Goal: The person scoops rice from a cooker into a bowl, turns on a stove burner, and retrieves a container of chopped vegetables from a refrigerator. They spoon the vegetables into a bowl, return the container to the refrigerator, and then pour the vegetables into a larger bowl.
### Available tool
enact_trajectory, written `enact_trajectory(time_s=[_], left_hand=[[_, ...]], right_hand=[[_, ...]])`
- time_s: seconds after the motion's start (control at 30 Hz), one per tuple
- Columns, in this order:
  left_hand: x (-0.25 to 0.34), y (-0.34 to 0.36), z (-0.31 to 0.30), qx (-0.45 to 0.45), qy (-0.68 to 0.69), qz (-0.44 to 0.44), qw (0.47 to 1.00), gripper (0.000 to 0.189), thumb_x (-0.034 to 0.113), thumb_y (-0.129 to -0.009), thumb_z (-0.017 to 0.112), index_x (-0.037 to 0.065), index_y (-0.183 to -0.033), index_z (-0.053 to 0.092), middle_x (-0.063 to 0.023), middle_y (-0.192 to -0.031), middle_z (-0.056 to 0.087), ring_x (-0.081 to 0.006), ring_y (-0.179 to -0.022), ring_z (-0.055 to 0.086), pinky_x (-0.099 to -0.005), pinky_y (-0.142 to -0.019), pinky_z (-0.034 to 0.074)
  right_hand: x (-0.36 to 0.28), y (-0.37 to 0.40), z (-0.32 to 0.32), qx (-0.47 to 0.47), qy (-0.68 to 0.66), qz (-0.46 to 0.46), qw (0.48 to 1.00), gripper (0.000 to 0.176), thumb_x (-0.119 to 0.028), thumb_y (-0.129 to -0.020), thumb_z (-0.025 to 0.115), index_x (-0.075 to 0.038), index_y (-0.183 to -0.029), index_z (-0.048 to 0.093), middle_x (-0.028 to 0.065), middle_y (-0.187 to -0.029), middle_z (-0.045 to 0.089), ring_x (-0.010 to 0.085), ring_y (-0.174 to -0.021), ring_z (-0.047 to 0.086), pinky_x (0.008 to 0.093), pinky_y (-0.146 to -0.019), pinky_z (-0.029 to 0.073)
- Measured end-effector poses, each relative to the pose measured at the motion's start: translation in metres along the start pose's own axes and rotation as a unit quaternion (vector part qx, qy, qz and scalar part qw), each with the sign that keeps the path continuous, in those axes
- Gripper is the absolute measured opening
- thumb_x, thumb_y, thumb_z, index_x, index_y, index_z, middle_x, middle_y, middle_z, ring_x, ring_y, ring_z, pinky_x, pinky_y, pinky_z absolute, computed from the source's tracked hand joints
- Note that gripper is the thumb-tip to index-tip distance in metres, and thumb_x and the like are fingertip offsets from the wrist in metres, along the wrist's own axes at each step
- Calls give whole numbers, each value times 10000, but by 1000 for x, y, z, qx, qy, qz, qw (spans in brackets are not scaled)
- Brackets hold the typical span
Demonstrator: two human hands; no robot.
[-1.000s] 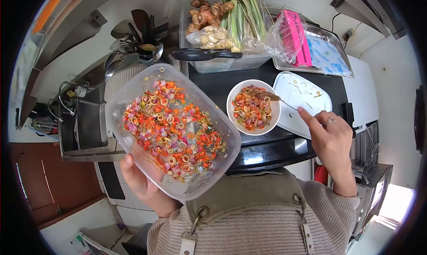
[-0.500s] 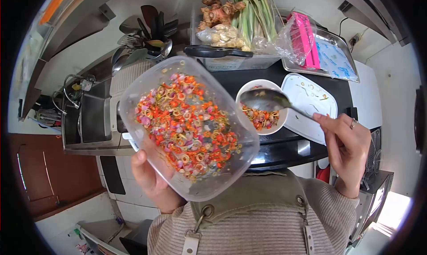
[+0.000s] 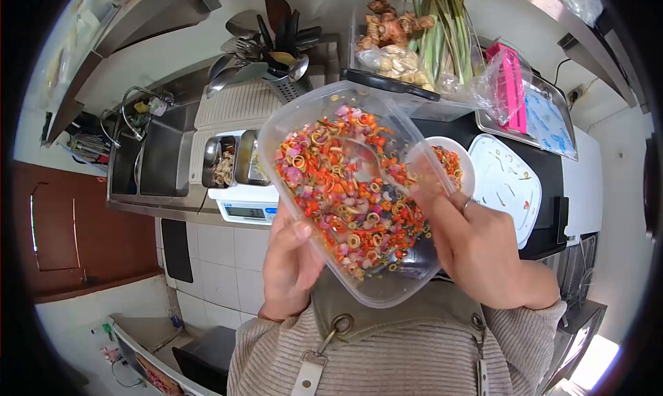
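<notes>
A clear plastic container point(image 3: 400, 285) of chopped red, orange, purple and pale rings is tilted in front of me. My left hand point(image 3: 291, 258) grips its left side, thumb on the outer wall. My right hand point(image 3: 476, 240) is closed round the handle of a metal spoon point(image 3: 360, 154), whose bowl lies in the chopped mix; the handle is mostly hidden by my fingers. Behind the container's right edge, a white bowl point(image 3: 467, 171) holds some of the same mix, partly covered from view. Right of the bowl lies a white lid point(image 3: 514, 220) with a few scraps on it.
At left are a sink point(image 3: 166, 151), a digital scale point(image 3: 246, 213) with small metal trays, and a utensil holder point(image 3: 291, 90). Behind stands a bin with ginger point(image 3: 394, 30) and green stalks point(image 3: 445, 30). A metal tray point(image 3: 489, 122) carries a pink box point(image 3: 511, 85).
The spoon has moved left from above the white bowl into the container's mix, with my right hand following. The view has shifted, and the scale now shows at left.
</notes>
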State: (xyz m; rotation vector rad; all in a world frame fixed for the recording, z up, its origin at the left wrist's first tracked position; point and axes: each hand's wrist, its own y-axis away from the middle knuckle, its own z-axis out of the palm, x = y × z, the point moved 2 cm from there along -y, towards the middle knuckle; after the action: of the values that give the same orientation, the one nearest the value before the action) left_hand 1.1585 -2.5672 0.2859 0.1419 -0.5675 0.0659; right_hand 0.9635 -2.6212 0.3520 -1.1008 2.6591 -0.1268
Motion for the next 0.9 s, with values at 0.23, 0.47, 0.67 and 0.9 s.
enact_trajectory(time_s=[0.23, 0.47, 0.67, 0.9], left_hand=[[0, -5, 1, -15, 9, -20, 1000, 772, 175, -788, 607, 8, -1405, 175, -163, -1397, 332, -282, -1269, 389, -428, -1049, 338], [3, -3, -7, -12, 14, -33, 999, 777, 188, -782, 626, 2, -1400, 194, -161, -1398, 341, -285, -1277, 379, -433, -1050, 333], [3, -5, -19, 14, 11, -46, 999, 753, 203, -742, 655, -34, -1356, 291, -190, -1341, 413, -310, -1231, 427, -449, -1034, 351], [19, -6, -33, 33, 11, -3, 999, 774, 250, -724, 666, -17, -1356, 309, -199, -1348, 403, -330, -1244, 408, -480, -1043, 338]], right_hand=[[-8, 2, -13, -77, -140, -8, 987, 315, -35, -763, 606, -49, -1077, 607, 90, -706, 596, 211, -487, 573, 328, -425, 458], [12, -5, -29, -75, -330, 97, 936, 178, -9, -809, 602, -40, -976, 652, 128, -745, 660, 255, -613, 650, 311, -523, 495], [27, 8, -43, -45, -342, 132, 929, 215, 54, -787, 593, -20, -974, 671, 105, -773, 683, 172, -576, 635, 241, -541, 463], [55, 42, -53, 0, -274, 262, 925, 221, 85, -787, 565, -6, -960, 669, 76, -600, 597, 70, -479, 470, 222, -473, 358]])
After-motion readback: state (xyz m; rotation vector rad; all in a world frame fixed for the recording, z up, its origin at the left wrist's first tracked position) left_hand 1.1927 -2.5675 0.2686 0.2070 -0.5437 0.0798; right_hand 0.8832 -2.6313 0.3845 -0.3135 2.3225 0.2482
